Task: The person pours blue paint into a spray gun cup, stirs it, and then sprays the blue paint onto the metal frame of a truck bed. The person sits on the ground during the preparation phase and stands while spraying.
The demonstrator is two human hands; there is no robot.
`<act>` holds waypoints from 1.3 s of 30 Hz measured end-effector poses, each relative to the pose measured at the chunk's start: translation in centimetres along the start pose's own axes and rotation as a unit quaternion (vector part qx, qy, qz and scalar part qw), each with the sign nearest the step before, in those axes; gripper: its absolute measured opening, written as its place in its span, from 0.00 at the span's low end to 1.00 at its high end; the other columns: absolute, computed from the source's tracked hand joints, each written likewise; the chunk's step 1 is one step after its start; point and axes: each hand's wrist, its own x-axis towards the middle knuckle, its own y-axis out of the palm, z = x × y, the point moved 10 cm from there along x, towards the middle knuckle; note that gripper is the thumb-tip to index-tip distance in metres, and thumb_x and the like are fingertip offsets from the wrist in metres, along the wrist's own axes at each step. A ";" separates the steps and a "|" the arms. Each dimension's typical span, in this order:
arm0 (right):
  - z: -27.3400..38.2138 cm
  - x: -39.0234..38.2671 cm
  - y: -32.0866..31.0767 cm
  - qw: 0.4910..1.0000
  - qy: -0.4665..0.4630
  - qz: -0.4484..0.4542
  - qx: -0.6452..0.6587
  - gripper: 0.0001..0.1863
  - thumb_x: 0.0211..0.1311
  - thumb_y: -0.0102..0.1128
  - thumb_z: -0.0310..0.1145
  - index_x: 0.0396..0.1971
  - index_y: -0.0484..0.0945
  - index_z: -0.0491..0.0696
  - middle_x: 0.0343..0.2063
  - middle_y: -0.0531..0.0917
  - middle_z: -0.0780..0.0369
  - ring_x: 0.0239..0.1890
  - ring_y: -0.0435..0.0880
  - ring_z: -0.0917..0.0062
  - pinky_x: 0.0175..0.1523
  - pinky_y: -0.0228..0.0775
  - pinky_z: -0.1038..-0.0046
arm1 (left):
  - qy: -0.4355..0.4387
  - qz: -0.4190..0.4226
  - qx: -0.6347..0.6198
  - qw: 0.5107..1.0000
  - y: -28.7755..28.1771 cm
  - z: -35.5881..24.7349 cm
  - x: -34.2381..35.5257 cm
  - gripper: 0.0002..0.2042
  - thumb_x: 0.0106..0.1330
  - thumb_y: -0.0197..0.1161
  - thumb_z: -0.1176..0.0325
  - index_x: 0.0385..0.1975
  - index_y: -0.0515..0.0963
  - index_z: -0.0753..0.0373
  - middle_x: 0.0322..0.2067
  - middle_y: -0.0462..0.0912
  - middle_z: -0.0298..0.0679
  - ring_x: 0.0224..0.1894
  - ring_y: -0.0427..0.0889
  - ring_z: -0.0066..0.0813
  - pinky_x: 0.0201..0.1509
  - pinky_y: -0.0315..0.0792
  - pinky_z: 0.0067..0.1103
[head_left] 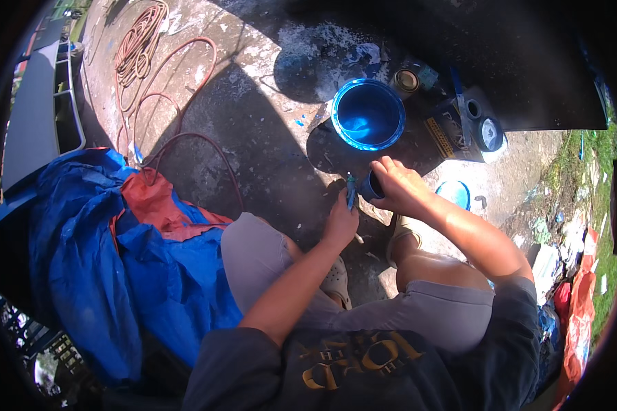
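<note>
My left hand (341,220) grips a small green-and-blue tool (351,192) with a pale metal tip, held upright between my knees; its exact kind is unclear. My right hand (401,186) is closed around a dark cup (371,186) with blue on it, tilted just right of the tool. Whether the two touch I cannot tell. Beyond my hands stands a blue-smeared bucket (343,130). A blue round lid (452,195) lies on the ground to the right of my right hand, partly behind my forearm.
A red hose (202,137) lies coiled and looped at upper left. Blue-and-red tarpaulin (151,288) is heaped at my left. A small tin (406,81) and a box (445,137) with containers sit beside the bucket. Litter and grass (600,205) line the right edge.
</note>
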 end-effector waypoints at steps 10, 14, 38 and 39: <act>15.0 10.2 4.6 0.951 -0.239 0.023 -0.195 0.30 0.58 0.66 0.37 0.61 0.71 0.44 0.55 0.77 0.54 0.58 0.78 0.58 0.53 0.79 0.54 | -0.046 -0.249 -0.131 0.958 -8.0 9.7 3.2 0.28 0.75 0.58 0.55 0.69 0.63 0.62 0.58 0.78 0.59 0.62 0.77 0.57 0.64 0.71 0.40; 18.8 13.3 4.3 0.898 -0.326 -0.077 -0.284 0.39 0.65 0.62 0.41 0.73 0.60 0.46 0.71 0.65 0.49 0.71 0.68 0.52 0.68 0.65 0.44 | -0.154 -0.330 -0.213 0.907 -11.4 12.6 4.5 0.29 0.75 0.58 0.54 0.68 0.63 0.65 0.60 0.77 0.58 0.62 0.77 0.58 0.64 0.71 0.41; 11.1 15.6 18.4 0.941 -0.115 0.286 -0.140 0.18 0.61 0.57 0.28 0.50 0.82 0.38 0.56 0.81 0.45 0.55 0.85 0.53 0.55 0.81 0.56 | -0.366 -0.236 -0.248 0.865 -14.8 20.1 6.6 0.34 0.56 0.73 0.62 0.62 0.69 0.70 0.60 0.78 0.57 0.63 0.79 0.51 0.65 0.73 0.36; 10.9 15.6 18.6 0.935 -0.116 0.302 -0.146 0.18 0.61 0.57 0.27 0.50 0.83 0.38 0.56 0.81 0.46 0.55 0.85 0.53 0.55 0.81 0.56 | -0.362 -0.245 -0.238 0.868 -14.8 20.0 6.9 0.34 0.55 0.71 0.62 0.62 0.69 0.71 0.60 0.78 0.58 0.63 0.79 0.53 0.65 0.73 0.36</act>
